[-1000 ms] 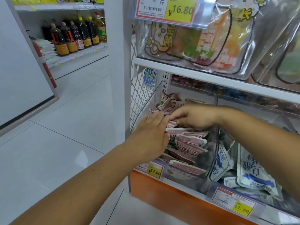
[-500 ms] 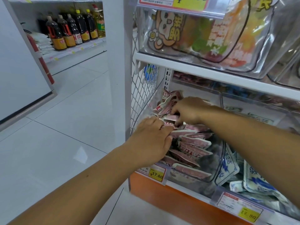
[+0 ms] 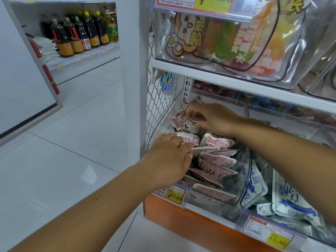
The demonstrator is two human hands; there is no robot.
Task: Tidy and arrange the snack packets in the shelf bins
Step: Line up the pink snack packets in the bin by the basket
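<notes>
Both hands in the leftmost shelf bin.
The left hand [image 3: 169,158] curls its fingers over pink snack packets [image 3: 217,160] at the clear bin's [image 3: 241,180] left edge; the right hand [image 3: 216,119] pinches more of them at its rear left corner. Blue-and-white packets [image 3: 291,199] fill the neighbouring bin.

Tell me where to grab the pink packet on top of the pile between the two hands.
I'd pinch the pink packet by its flat white sealed edge, coming from above. It lies on top of the row with that edge showing, and the clear bin wall closes off the front.
</notes>
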